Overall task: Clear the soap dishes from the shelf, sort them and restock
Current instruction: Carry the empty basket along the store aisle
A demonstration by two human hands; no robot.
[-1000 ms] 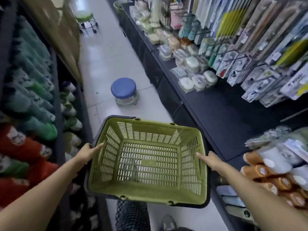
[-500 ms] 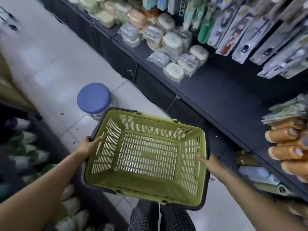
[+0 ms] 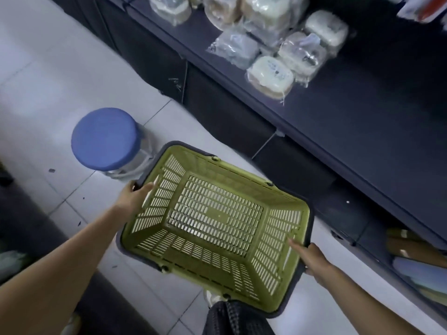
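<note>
Soap dishes, the pale oval plastic ones sealed in crinkly clear bags point(image 3: 271, 74), are sitting piled on the dark shelf point(image 3: 362, 112), not being touched yet. The empty green slotted plastic basket point(image 3: 215, 221) is being gripped at its short ends, left hand point(image 3: 135, 195) and right hand point(image 3: 312, 258) curled over the rim. Probably light, rigid, slippery wrapping, so they're best pinched across the body, not by the loose bag. A blue round stool point(image 3: 105, 139) is standing nearby.

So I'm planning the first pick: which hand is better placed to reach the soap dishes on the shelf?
Probably the right hand: it holds the basket on the shelf side, below the soap dishes. The left hand is on the aisle side.
</note>
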